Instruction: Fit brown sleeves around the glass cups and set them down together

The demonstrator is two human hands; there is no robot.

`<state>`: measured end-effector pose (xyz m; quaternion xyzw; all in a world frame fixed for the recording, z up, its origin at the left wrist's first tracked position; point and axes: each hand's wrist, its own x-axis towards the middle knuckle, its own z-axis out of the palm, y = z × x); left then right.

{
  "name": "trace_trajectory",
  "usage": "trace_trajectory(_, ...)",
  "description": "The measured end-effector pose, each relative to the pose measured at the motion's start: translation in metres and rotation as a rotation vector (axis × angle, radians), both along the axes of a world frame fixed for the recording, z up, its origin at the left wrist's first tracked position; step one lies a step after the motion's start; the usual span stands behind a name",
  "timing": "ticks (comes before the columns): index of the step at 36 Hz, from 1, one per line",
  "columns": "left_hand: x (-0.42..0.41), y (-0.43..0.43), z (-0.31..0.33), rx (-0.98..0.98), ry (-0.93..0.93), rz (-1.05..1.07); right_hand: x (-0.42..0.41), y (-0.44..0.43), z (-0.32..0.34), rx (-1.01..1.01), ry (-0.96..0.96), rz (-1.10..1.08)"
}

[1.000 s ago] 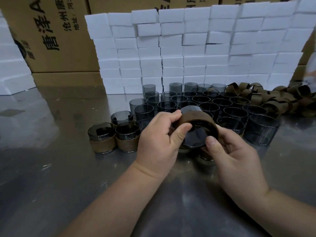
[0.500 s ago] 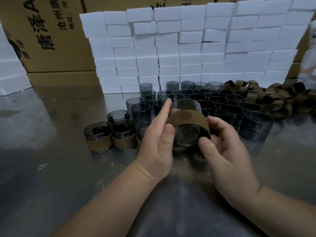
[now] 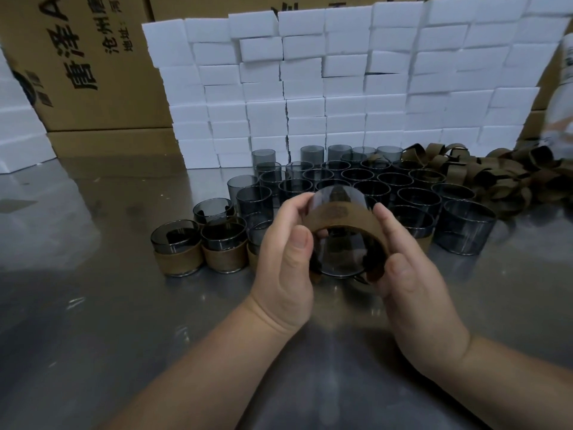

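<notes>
Fingers (image 3: 296, 204) of left hand (image 3: 283, 274) and right hand (image 3: 406, 280) curl round sleeved glass cup (image 3: 339, 254); bare cups (image 3: 369, 187) crowd just behind.

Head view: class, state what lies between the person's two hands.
A dark glass cup wearing a brown sleeve, gripped by the left hand and right hand; the head view shows it.

A grey metal table (image 3: 93, 321) with a dull shine fills the foreground and reflects soft light in pale patches. At its far side stands a wall of stacked white foam blocks (image 3: 341, 88). Behind are brown cardboard boxes (image 3: 93, 97) printed with black characters, and more white foam (image 3: 18, 135) at the left edge
</notes>
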<state>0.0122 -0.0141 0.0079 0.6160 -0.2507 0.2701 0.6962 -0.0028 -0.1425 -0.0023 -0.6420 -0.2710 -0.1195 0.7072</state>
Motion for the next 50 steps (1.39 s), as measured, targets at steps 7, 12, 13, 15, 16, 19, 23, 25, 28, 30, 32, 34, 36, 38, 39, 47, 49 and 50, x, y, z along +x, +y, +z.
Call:
trace_trajectory(7, -0.003, -0.001, 0.003, 0.026, 0.003, -0.002, -0.001, 0.001, 0.003, 0.035, -0.022, 0.064)
trace_trajectory(12, -0.002, -0.001, 0.001, 0.02, -0.01, -0.003, -0.002, 0.003, 0.002, 0.072, -0.022, 0.081)
trace_trajectory(13, -0.002, -0.001, 0.001, 0.021, -0.013, -0.002, -0.002, 0.003, 0.002, 0.078, -0.019, 0.082)
trace_trajectory(15, -0.002, -0.001, 0.001, 0.018, -0.02, 0.001, -0.002, 0.002, 0.001, 0.09, -0.021, 0.08)
trace_trajectory(16, -0.002, -0.001, 0.001, 0.017, -0.024, 0.002, -0.002, 0.002, 0.001, 0.096, -0.022, 0.08)
trace_trajectory(19, -0.002, -0.001, 0.001, 0.021, -0.03, -0.003, -0.002, 0.003, 0.002, 0.092, -0.031, 0.082)
trace_trajectory(23, -0.002, -0.001, 0.002, 0.037, -0.041, -0.003, -0.003, 0.003, 0.003, 0.084, -0.052, 0.074)
trace_trajectory(25, -0.001, -0.001, 0.002, 0.04, -0.046, -0.003, -0.004, 0.003, 0.004, 0.079, -0.073, 0.073)
trace_trajectory(28, -0.001, 0.0, 0.0, 0.033, -0.054, -0.004, -0.004, 0.003, 0.005, 0.064, -0.09, 0.075)
trace_trajectory(30, 0.0, 0.0, 0.0, 0.039, -0.051, 0.008, -0.004, 0.004, 0.005, 0.056, -0.095, 0.078)
trace_trajectory(32, 0.0, 0.0, 0.0, 0.055, -0.063, 0.022, -0.005, 0.005, 0.005, 0.056, -0.094, 0.075)
trace_trajectory(34, 0.0, 0.0, 0.0, 0.076, -0.085, 0.037, -0.004, 0.004, 0.004, 0.075, -0.099, 0.065)
trace_trajectory(36, 0.001, 0.0, 0.0, 0.104, -0.105, 0.053, -0.003, 0.003, 0.001, 0.078, -0.107, 0.058)
trace_trajectory(38, 0.001, 0.0, 0.0, 0.12, -0.116, 0.058, -0.002, 0.001, -0.002, 0.071, -0.108, 0.046)
trace_trajectory(39, 0.001, 0.001, -0.001, 0.124, -0.119, 0.057, -0.001, 0.0, -0.004, 0.066, -0.11, 0.038)
trace_trajectory(47, 0.001, 0.001, -0.001, 0.129, -0.134, 0.073, 0.0, -0.001, -0.006, 0.075, -0.114, 0.028)
trace_trajectory(49, 0.002, 0.001, -0.001, 0.112, -0.124, 0.064, 0.0, -0.001, -0.006, 0.059, -0.125, 0.025)
trace_trajectory(50, 0.002, 0.001, -0.001, 0.105, -0.119, 0.057, 0.0, -0.001, -0.005, 0.055, -0.128, 0.023)
